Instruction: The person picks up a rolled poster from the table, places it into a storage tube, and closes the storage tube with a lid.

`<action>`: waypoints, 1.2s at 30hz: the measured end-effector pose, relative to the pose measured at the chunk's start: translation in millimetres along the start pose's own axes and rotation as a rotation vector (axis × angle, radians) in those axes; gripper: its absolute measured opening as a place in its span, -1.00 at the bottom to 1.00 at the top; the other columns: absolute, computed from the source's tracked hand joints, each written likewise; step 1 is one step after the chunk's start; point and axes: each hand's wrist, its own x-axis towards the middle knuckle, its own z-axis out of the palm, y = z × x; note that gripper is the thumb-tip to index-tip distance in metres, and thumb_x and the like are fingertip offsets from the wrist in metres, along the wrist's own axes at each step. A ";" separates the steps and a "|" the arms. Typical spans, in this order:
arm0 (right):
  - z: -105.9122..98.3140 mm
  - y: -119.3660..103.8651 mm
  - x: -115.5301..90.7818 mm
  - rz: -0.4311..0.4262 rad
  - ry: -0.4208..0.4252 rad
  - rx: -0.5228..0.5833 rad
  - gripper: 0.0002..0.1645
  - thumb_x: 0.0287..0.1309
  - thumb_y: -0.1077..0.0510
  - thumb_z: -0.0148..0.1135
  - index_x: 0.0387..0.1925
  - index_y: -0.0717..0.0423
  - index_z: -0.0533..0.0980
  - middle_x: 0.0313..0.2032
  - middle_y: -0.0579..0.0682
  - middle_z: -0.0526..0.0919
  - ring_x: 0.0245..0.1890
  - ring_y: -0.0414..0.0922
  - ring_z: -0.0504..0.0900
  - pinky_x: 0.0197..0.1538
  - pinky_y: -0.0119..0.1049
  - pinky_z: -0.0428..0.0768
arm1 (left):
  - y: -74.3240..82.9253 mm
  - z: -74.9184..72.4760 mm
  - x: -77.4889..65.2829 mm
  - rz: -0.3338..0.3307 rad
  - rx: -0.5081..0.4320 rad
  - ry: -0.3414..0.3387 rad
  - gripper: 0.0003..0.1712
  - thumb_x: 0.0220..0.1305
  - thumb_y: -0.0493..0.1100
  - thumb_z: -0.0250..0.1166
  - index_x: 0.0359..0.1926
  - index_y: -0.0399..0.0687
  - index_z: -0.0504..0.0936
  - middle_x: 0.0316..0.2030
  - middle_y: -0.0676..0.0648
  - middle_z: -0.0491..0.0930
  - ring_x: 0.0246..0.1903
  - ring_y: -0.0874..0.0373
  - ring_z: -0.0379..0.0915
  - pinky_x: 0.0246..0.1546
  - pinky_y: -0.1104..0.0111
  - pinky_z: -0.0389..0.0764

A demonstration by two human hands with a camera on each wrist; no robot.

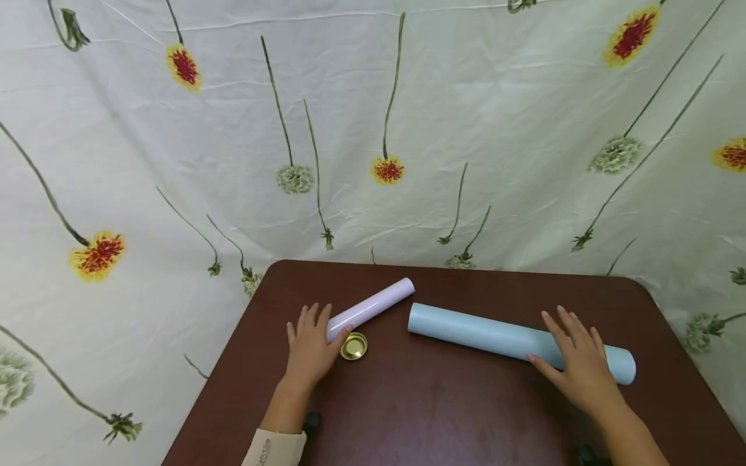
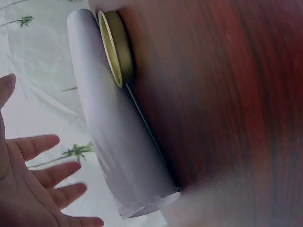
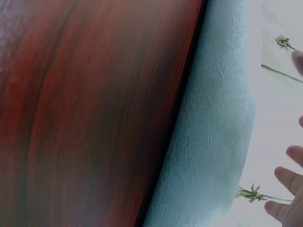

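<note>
A pale lilac roll [image 1: 373, 306] lies slantwise on the dark red-brown table, and its near end is beside my left hand [image 1: 311, 353]. That hand hovers with fingers spread, apart from the roll in the left wrist view. Against the roll's side sits a small round gold lid [image 1: 353, 346], its rim facing up. To the right rests a thicker light blue roll [image 1: 478, 331] with a creased, leathery surface [image 3: 203, 127]. My right hand [image 1: 585, 372] is over its right part, fingers spread and not wrapped round it; the right wrist view shows a gap.
The wooden table [image 1: 431, 414] has rounded far corners. Behind it and at both sides hangs a white cloth [image 1: 350, 97] printed with flowers and stems, close to the table's far edge.
</note>
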 end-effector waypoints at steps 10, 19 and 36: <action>1.4 -1.6 8.0 0.064 -0.200 0.005 0.13 0.11 -0.30 0.41 0.55 0.03 0.13 0.44 0.36 0.25 0.44 0.45 0.12 0.34 0.57 -0.05 | -5.7 1.4 1.1 -0.063 -0.021 -0.013 -0.35 0.30 -0.01 0.35 0.35 -0.15 0.49 0.30 -0.33 0.44 0.39 -0.30 0.24 0.36 -0.45 0.04; 12.4 -0.4 7.1 0.096 -0.254 -0.025 -0.04 0.23 -0.27 0.32 0.50 0.07 0.23 0.37 0.37 0.32 0.39 0.44 0.18 0.33 0.56 -0.05 | -15.7 4.3 1.9 -0.074 -0.033 0.031 -0.43 0.23 -0.10 0.39 0.24 -0.20 0.59 0.16 -0.34 0.55 0.20 -0.33 0.42 0.16 -0.29 0.37; 12.7 -8.4 21.1 0.144 -0.241 -0.019 -0.12 0.04 -0.05 0.52 0.34 0.14 0.39 0.24 0.42 0.46 0.22 0.51 0.34 0.20 0.55 0.07 | -30.0 3.2 -0.2 -0.064 -0.003 -0.010 -0.44 0.11 -0.18 0.45 0.17 -0.17 0.62 0.01 -0.36 0.61 -0.01 -0.35 0.54 -0.08 -0.23 0.51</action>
